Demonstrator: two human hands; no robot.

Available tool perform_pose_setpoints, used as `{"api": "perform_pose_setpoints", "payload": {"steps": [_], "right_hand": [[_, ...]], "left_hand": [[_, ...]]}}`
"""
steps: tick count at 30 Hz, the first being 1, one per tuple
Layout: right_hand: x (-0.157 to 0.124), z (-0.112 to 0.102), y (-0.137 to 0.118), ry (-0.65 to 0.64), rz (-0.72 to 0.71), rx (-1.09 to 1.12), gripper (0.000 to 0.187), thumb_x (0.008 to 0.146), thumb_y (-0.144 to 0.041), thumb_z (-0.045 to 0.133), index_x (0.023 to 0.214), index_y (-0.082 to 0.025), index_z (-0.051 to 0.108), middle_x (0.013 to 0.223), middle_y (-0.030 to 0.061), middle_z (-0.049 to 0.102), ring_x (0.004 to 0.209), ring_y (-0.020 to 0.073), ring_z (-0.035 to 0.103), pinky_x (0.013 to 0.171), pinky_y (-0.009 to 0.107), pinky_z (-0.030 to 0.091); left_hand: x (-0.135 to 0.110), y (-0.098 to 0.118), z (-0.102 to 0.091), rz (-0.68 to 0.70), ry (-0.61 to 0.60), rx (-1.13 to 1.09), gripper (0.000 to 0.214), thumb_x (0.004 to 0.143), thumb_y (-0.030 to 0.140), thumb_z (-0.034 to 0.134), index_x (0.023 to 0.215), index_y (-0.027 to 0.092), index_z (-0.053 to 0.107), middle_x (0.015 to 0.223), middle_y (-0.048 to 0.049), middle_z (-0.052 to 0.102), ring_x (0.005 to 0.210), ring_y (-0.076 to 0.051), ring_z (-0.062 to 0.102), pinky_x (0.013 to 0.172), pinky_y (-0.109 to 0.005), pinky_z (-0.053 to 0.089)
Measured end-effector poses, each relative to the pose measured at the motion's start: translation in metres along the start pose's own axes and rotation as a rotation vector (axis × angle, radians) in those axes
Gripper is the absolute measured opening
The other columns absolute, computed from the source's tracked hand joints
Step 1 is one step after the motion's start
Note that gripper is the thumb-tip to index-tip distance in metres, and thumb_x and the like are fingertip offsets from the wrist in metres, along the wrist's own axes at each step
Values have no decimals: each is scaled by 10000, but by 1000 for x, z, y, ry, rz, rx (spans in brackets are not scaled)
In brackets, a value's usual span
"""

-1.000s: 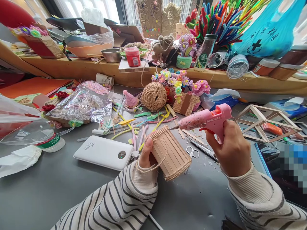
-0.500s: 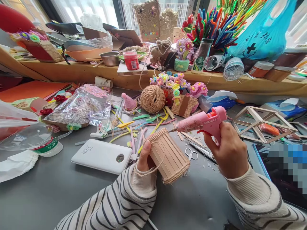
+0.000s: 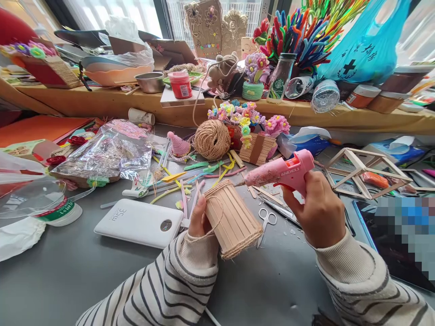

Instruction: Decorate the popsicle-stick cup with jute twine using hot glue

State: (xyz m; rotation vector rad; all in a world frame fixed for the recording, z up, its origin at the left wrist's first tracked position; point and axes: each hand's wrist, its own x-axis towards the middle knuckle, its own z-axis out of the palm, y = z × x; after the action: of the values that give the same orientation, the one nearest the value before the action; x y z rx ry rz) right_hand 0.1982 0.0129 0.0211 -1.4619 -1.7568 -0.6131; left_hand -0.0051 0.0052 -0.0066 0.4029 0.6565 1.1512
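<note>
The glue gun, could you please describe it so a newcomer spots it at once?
Above the grey table, find the right hand. It grips the glue gun, aimed toward the stick-covered holder. Unlike the wooden frame further right, it is pink, marked ANDELI.

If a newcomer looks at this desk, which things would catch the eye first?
Probably the pink glue gun in the right hand, its nozzle close to the upper edge of the wooden box that the left hand holds. Next, perhaps, the colourful pipe cleaners at the upper right, beside the blue plastic bag.
</note>
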Motion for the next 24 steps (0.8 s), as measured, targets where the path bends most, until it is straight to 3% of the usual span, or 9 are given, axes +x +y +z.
{"api": "perform_pose_setpoints", "payload": {"steps": [6, 11, 13, 17, 20, 24], "right_hand": [[4, 10, 25, -83, 209, 18, 419, 797, -566, 446, 891, -161, 496, 687, 60, 511, 616, 207, 503, 526, 309, 385], [3, 30, 57, -234, 330, 36, 377, 783, -547, 429, 800, -175, 489, 760, 88, 540, 728, 232, 528, 654, 348, 424], [1, 36, 65, -366, 365, -48, 318, 779, -482, 466, 803, -168, 508, 790, 100, 553, 778, 238, 536, 699, 347, 430], [-8, 46, 74, -541, 385, -167, 268, 782, -394, 511, 793, -130, 556, 788, 126, 567, 803, 255, 547, 738, 355, 431], [-15, 52, 78, -579, 381, -212, 278, 787, -368, 522, 810, -96, 579, 787, 157, 571, 808, 279, 540, 736, 382, 427], [-9, 42, 69, -559, 359, -262, 348, 796, -383, 527, 898, -56, 582, 892, 223, 567, 868, 325, 516, 723, 439, 422]], "left_hand": [[2, 3, -7, -123, -71, -10, 638, 673, 599, 586, 1134, 159, 592, 1149, -115, 628, 1180, -381, 483, 937, -483, 442], [2, 3, -5, -150, -86, 1, 648, 656, 581, 617, 1139, 150, 582, 1138, -125, 634, 1177, -382, 485, 977, -509, 395], [1, 1, -1, -125, -83, -1, 586, 687, 569, 595, 1095, 149, 607, 1092, -123, 656, 1170, -372, 496, 1002, -513, 367], [-2, -3, 6, -62, -63, -7, 541, 713, 547, 578, 1100, 170, 608, 1037, -104, 681, 1149, -355, 522, 1017, -503, 357], [-2, -6, 8, -71, -33, 2, 597, 702, 534, 588, 1156, 147, 578, 1054, -120, 672, 1147, -362, 522, 1014, -503, 363], [0, -7, 8, -70, -4, 1, 564, 662, 519, 634, 1056, 117, 631, 999, -130, 687, 1142, -369, 522, 1006, -497, 375]]}}
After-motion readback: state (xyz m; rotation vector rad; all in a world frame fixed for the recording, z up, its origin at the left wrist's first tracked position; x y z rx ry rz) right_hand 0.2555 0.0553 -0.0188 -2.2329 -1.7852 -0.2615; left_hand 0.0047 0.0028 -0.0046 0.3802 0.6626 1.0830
